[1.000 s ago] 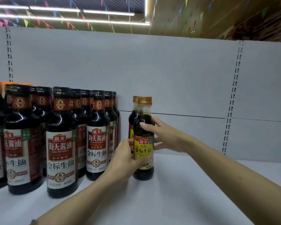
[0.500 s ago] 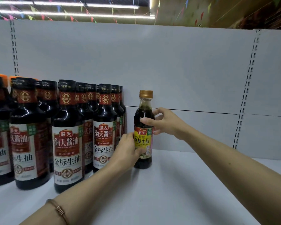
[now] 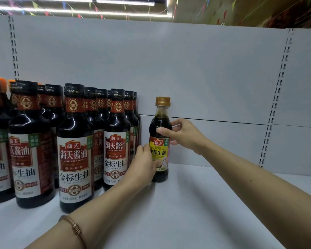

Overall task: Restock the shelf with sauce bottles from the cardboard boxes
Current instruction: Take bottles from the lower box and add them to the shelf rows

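Note:
A small sauce bottle [image 3: 160, 126] with a gold cap and yellow label stands upright on the white shelf [image 3: 196, 209], close to the back panel. My left hand [image 3: 142, 166] grips its lower body from the left, thumb across the label. My right hand [image 3: 183, 135] holds its shoulder from the right, thumb on the front and fingers behind. A second small bottle, seen earlier, is hidden behind it. The cardboard boxes are out of view.
Several larger dark sauce bottles [image 3: 115, 141] with red and white labels stand in rows on the shelf's left half, touching distance from my left hand. The white back panel [image 3: 205, 78] has slotted uprights [image 3: 276, 97]. Bare shelf stretches to the right.
The small bottle has been pushed back toward the rear panel, now lined up in front of the second one and hiding it. Both hands stay on it.

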Tool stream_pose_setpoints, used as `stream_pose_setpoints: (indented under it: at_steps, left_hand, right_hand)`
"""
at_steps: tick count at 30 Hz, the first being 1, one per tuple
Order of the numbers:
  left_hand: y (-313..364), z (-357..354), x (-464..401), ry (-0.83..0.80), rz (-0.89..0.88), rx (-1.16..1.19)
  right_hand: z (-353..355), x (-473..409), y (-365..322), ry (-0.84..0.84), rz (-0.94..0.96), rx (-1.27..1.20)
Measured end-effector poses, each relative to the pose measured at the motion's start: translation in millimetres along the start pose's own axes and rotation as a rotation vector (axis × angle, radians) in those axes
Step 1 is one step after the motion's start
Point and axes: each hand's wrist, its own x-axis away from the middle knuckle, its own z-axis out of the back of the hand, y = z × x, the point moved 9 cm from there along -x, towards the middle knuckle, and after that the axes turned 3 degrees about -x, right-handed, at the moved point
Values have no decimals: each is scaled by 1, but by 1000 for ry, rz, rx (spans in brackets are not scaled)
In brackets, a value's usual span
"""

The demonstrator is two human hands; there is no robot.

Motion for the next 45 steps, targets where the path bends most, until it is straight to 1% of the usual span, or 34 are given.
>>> stream_pose_setpoints:
  at_steps: [4,9,11,14,17,19,22,24,28,31,36,39,45]
  left_hand:
    - [1,1,2,-4,2,17]
    - [5,5,7,-6,17,18]
    - [10,12,12,-5,11,32]
    - [16,28,29,-4,18,71]
    - [27,43,55,-22,-27,67]
    - [35,54,74,-12,-50,112]
    - [44,77,99,109,-85,137]
    - [52,88,114,177,-77,137]
    - [70,99,145,203,-58,134]
    - [71,114,176,233,-11,132]
    - [45,151,241,283,110,65]
    - [23,181,282,319,187,16]
    - [-36,263,360,398,309,-75]
  right_hand:
    - [-1,6,-2,39,-10,-15]
    - [-3,25,-7,215,10,-112]
    - [-2,32,-11,237,7,-71]
    - [3,46,-13,226,1,28]
    - [10,69,-20,145,22,-26]
    - [14,89,-32,60,63,-58]
    - [17,119,-55,-34,148,-102]
    - [16,140,-69,-87,183,-113]
    - [7,177,-94,-191,247,-133]
    - [-8,199,-111,-285,271,-136]
    - [-61,235,-143,-424,316,-198]
    - [-103,257,-169,-520,353,-178]
    - [-200,296,-239,-700,443,-211]
